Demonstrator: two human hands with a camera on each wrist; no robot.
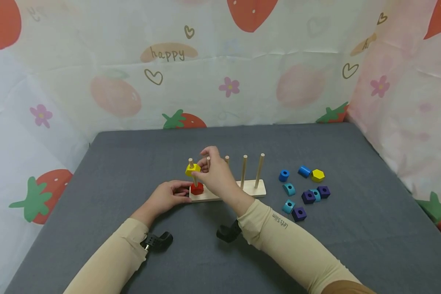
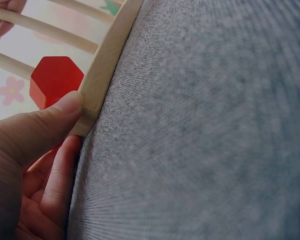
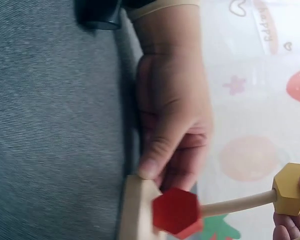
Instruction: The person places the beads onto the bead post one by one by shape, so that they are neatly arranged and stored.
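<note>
A pale wooden peg board (image 1: 259,190) stands on the table with a row of upright pegs. My left hand (image 1: 168,193) holds its left end, the thumb (image 2: 65,103) pressed on the front edge. A red hexagonal block (image 1: 197,189) sits at the bottom of the leftmost peg. Higher on that same peg is a yellow hexagonal block (image 1: 192,169), pinched by the fingers of my right hand (image 1: 219,174). In the right wrist view, the peg runs from the red block up into this yellow block (image 3: 289,190). My right hand partly hides the pegs behind it.
Right of the board lie loose blocks: blue cylinders (image 1: 284,175), another yellow hexagonal block (image 1: 317,175), light-blue arched pieces (image 1: 288,189) and purple cubes (image 1: 299,214). A grey cloth (image 1: 132,159) covers the table. A printed curtain (image 1: 250,61) hangs behind and at the sides.
</note>
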